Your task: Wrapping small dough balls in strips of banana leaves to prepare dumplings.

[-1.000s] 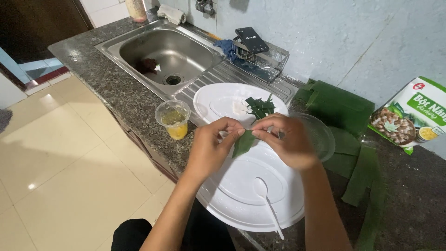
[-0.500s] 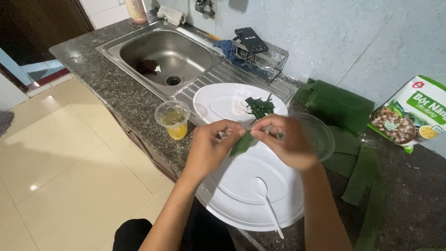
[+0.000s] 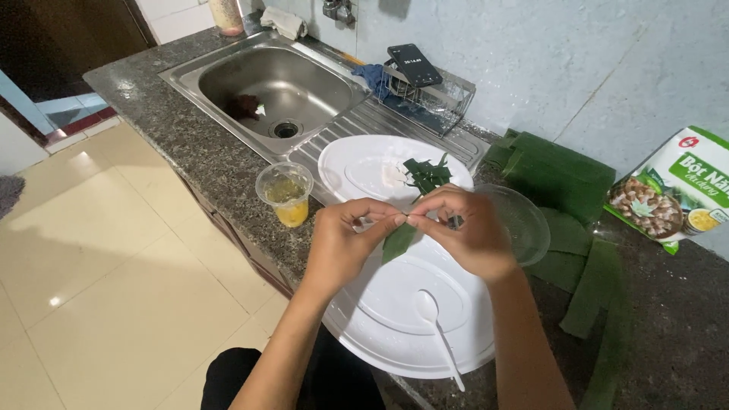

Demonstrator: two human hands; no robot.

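Granite counter with one steel sink at 11 o'clock. Two white oval platters: the far one bears cut leaf pieces, the near one one white spoon. One clear cup at 9 o'clock; folded leaves at 2 o'clock. Left hand and right hand, fingertips pressed together, pinch one green leaf strip above the near platter. Since a second ago the grip is unchanged; the strip is still being worked.

left hand and right hand closed in, fingertips now meeting over leaf strip
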